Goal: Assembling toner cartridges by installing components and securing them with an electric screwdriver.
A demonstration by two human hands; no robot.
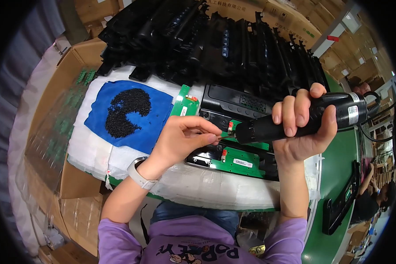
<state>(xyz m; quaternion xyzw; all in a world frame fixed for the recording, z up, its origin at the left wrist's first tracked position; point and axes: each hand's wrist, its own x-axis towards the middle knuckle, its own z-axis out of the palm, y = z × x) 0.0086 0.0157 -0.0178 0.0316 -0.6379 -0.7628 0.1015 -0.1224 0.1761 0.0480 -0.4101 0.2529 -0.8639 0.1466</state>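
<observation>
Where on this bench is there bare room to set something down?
Bare white padding shows left of and below the blue cloth, and along the front edge under the left hand. The cloth's lower right corner is free of the black screw pile. Crowded: the stacked black housings behind, and the open housing with green circuit boards under the electric screwdriver.

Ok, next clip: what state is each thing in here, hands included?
Left hand: fingers pinched at the driver's tip, apparently on a small screw.
Right hand: closed around the electric screwdriver.
Electric screwdriver: held level, tip pointing left over the tray.
Green circuit board: lying flat in the black plastic housing.
Black screws: heaped loose on the blue cloth.
Black plastic parts: stacked at the back of the table.
</observation>
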